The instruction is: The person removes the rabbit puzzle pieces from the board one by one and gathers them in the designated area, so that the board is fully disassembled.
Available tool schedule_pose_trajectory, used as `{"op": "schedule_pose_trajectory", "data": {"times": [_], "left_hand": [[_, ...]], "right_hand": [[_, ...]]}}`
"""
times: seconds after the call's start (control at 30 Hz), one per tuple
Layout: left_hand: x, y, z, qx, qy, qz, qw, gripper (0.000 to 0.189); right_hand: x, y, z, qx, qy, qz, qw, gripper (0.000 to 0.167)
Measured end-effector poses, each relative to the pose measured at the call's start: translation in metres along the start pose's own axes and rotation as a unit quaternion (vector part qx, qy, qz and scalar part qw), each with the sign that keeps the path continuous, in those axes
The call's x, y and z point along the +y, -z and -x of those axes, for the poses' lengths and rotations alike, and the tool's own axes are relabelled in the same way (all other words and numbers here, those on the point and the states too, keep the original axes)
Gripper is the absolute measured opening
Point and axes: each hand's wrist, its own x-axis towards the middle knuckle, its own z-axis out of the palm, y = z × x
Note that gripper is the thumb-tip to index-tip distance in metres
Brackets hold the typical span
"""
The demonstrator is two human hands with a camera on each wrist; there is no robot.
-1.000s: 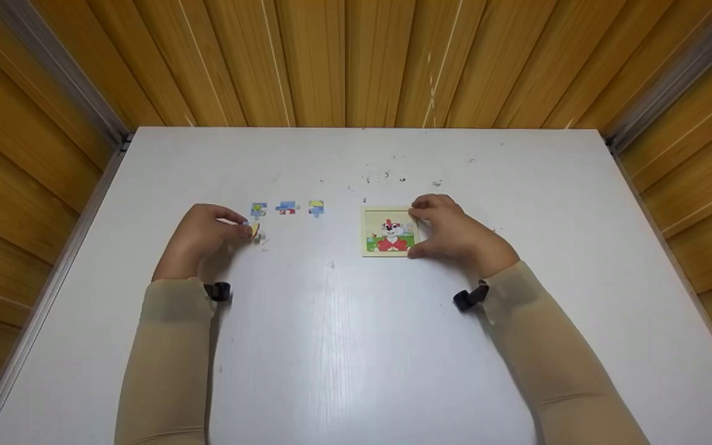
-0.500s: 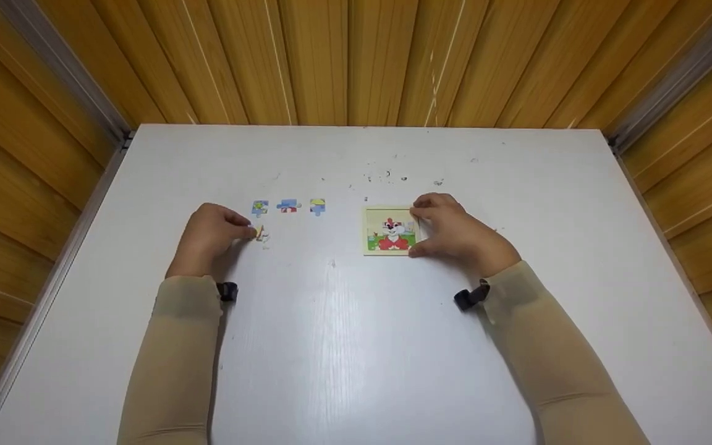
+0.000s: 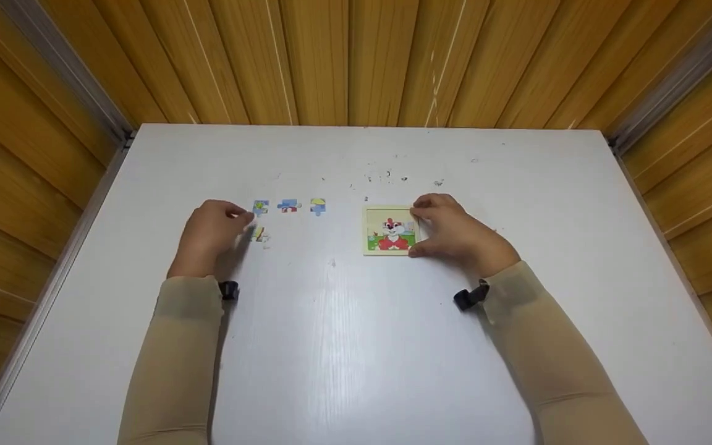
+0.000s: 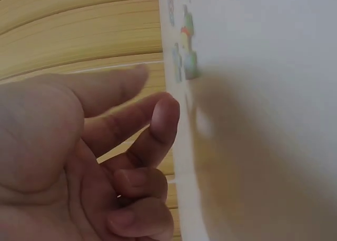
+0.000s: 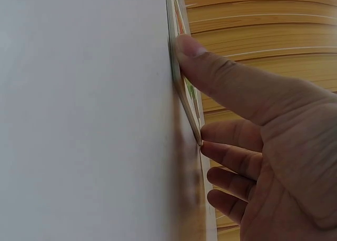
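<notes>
My left hand [image 3: 211, 232] hovers just left of the loose jigsaw pieces, its fingers loosely bent. In the left wrist view thumb and index finger stand apart, with nothing between them. Nearest to it lie a blue piece with a green patch [image 3: 261, 207] and, below that, a yellow-and-white piece [image 3: 260, 234]. On the right, my right hand [image 3: 455, 232] grips the pale-framed jigsaw puzzle [image 3: 365, 232] by its right side, thumb at the lower corner and fingers at the upper. A rabbit-like figure in red shows inside the frame.
Farther along the upper row lie a blue-and-red piece [image 3: 289, 205] and a yellow-and-blue piece [image 3: 317, 206]. Dark scuff marks dot the white table [image 3: 343, 346] behind the puzzle. A wood-plank wall [image 3: 356, 62] rises beyond the table's far edge.
My left hand set the yellow-and-white piece down below the upper row, let go and moved slightly up. My right hand stays on the puzzle frame.
</notes>
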Motion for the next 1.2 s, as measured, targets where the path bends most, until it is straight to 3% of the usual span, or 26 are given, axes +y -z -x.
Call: {"op": "schedule_pose_trajectory", "data": {"times": [0.13, 0.43, 0.63, 0.77, 0.93, 1.2], "left_hand": [[0.022, -0.001, 0.011, 0.015, -0.031, 0.002, 0.9994, 0.048], [0.097, -0.016, 0.035, 0.026, -0.146, 0.011, 0.9889, 0.042], [0.138, -0.036, 0.046, 0.015, -0.199, 0.042, 0.979, 0.036], [0.159, -0.055, 0.045, -0.005, -0.223, 0.063, 0.9727, 0.036], [0.173, -0.08, 0.037, -0.023, -0.238, 0.062, 0.969, 0.039], [0.167, -0.115, 0.018, -0.051, -0.225, 0.017, 0.9729, 0.039]], "right_hand": [[0.0, 0.0, 0.001, 0.001, -0.003, -0.004, 1.0, 0.098], [-0.001, -0.001, -0.002, 0.003, 0.0, -0.008, 1.0, 0.097], [0.002, -0.001, 0.0, 0.004, 0.001, -0.014, 0.9999, 0.097], [0.007, 0.0, 0.004, 0.01, -0.005, -0.009, 0.9999, 0.098], [0.012, -0.002, 0.009, 0.015, -0.004, 0.003, 0.9999, 0.097], [0.009, -0.003, 0.008, 0.015, -0.005, -0.007, 0.9998, 0.097]]}}
